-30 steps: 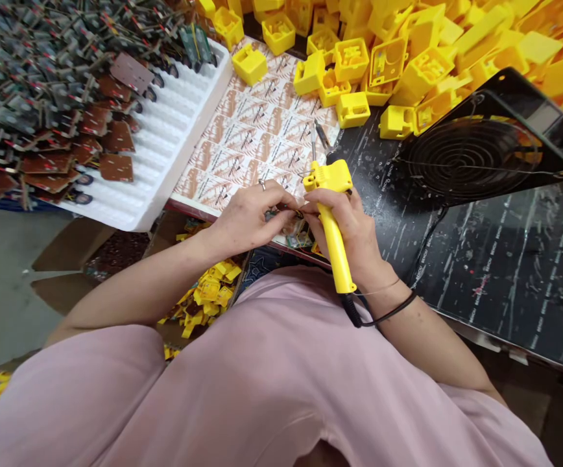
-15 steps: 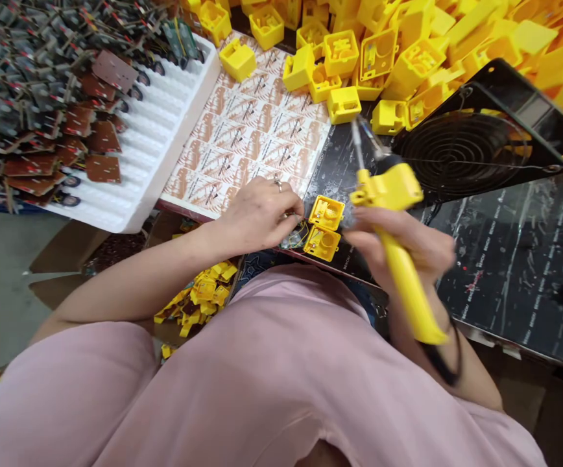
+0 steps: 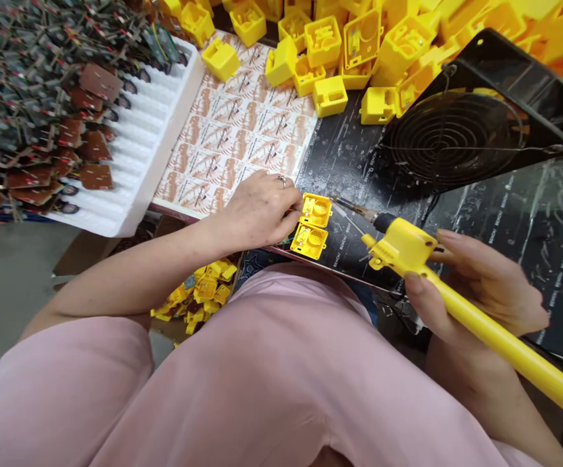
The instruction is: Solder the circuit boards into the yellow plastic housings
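Observation:
A small open yellow plastic case [image 3: 309, 241] lies on the black worktop, its two halves side by side with bits of metal inside. At its left edge, my left hand [image 3: 264, 211] rests with thumb and fingers pressed together; what they hold is hidden. My right hand [image 3: 480, 285] is closed around a yellow soldering gun [image 3: 410, 246]. The gun's handle slants down to the right. Its metal tip points left, near the upper right corner of the case, and a thin solder feed tube runs beside it. Whether the tip touches the case I cannot tell.
A white foam tray [image 3: 157, 136] heaped with circuit boards [image 3: 99, 146] stands at the left. Printed sheets [image 3: 242, 123] lie beside it. Yellow cases [image 3: 323, 42] pile up at the back. A black fan [image 3: 456, 139] stands at the right. More yellow parts [image 3: 203, 292] sit below the table edge.
My right hand has swung the soldering gun round, so its tip has come down from pointing away to pointing left at the case. My left hand stays beside the case.

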### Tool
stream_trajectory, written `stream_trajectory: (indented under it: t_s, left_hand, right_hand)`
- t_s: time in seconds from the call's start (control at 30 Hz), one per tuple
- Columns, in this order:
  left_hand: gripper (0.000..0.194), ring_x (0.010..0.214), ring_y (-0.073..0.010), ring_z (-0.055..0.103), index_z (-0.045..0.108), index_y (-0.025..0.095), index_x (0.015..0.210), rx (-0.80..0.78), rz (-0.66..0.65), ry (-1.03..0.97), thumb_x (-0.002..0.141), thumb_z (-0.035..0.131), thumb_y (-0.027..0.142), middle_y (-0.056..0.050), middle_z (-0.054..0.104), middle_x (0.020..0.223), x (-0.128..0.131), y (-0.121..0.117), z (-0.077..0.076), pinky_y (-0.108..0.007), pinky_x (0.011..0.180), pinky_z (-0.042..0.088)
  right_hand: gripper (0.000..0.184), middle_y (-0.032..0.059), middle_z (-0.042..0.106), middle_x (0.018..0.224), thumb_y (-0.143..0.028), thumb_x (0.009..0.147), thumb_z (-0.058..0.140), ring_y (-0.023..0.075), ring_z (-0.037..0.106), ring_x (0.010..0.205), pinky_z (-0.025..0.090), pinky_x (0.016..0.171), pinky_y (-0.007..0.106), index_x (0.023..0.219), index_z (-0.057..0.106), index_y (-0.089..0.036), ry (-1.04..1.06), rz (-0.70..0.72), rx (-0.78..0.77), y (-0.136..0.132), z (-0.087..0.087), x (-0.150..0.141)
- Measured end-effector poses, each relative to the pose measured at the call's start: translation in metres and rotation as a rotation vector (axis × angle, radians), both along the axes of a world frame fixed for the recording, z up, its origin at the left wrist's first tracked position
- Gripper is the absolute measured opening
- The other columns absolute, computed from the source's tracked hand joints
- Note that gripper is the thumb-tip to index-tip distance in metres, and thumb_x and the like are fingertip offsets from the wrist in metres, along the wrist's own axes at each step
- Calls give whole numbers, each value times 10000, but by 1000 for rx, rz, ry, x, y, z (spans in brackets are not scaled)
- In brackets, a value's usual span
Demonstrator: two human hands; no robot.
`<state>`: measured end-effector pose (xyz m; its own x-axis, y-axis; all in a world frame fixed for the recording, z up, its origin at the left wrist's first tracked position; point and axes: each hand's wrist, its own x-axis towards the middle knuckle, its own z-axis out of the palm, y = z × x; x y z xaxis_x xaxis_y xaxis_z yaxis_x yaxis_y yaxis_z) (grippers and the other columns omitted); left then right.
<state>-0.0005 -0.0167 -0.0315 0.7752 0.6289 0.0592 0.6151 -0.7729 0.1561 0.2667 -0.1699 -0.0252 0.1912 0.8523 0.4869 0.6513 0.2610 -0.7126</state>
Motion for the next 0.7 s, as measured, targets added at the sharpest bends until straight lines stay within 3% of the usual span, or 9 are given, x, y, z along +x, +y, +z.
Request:
stream_trajectory:
  t_s: [0.1, 0.17, 0.33, 0.43, 0.6, 0.7]
  left_hand:
    - [371, 794, -245, 711, 781, 171, 884, 5, -24, 76, 977, 438, 278, -87, 762, 803, 4, 1, 7, -371, 710, 448]
    - [393, 805, -260, 727, 776, 168, 856, 10, -34, 123, 979, 413, 260, -94, 771, 804, 7, 2, 12, -382, 698, 443]
    - [381, 780, -281, 730, 782, 160, 849, -2, -44, 177, 955, 427, 251, -101, 756, 755, 13, 4, 19, -397, 692, 437]
    - [336, 762, -281, 721, 785, 164, 840, -27, -39, 179, 920, 469, 248, -93, 731, 719, 14, 6, 21, -397, 702, 441]
    - [263, 753, -252, 709, 778, 185, 797, -61, -29, 215, 859, 529, 241, -68, 716, 704, 18, 9, 24, -372, 718, 459]
    - [254, 761, -248, 713, 780, 188, 787, -76, -1, 219, 843, 538, 244, -64, 718, 706, 21, 9, 27, -355, 712, 463]
  right_hand:
    - [473, 18, 838, 1077, -317, 865, 891, 223, 798, 772, 673, 640, 366, 1319, 761, -340, 86, -4, 16, 3, -4, -2]
    - [469, 12, 844, 1014, -299, 833, 919, 215, 792, 722, 661, 585, 341, 1278, 772, -318, 16, 78, 83, 6, -5, 2]
    - [142, -25, 801, 780, -292, 885, 870, 173, 779, 651, 656, 558, 254, 967, 759, -260, -210, 387, 114, 21, -2, 11]
    - [157, -29, 792, 749, -336, 925, 836, 150, 768, 625, 636, 545, 223, 843, 724, -264, -304, 434, 83, 30, 5, 9]
    - [163, -17, 796, 806, -215, 888, 872, 126, 765, 660, 606, 560, 191, 919, 713, -236, -310, 585, 165, 40, 25, 5]
    - [129, 10, 799, 855, -180, 924, 827, 143, 782, 728, 632, 623, 222, 946, 709, -226, -367, 613, 72, 36, 37, 5]
